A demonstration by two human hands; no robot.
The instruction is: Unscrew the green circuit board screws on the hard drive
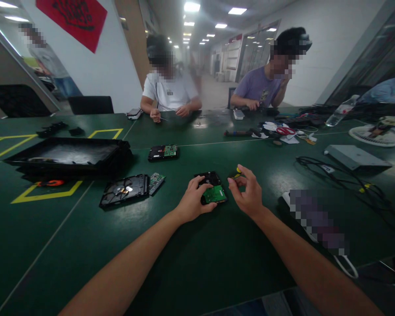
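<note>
A black hard drive [211, 188] with a green circuit board facing up lies on the green table [191, 263] in front of me. My left hand [192, 202] rests on its left edge, fingers curled against it. My right hand [246, 193] hovers just right of the drive, fingers pinched on a small yellow-tipped screwdriver [236, 173].
An opened hard drive [125, 190] with a loose green board [156, 181] lies to the left, another drive [163, 152] farther back. A black tray [69, 153] stands at left. Cables [345, 180] and a grey box [355, 157] lie at right. Two people sit across the table.
</note>
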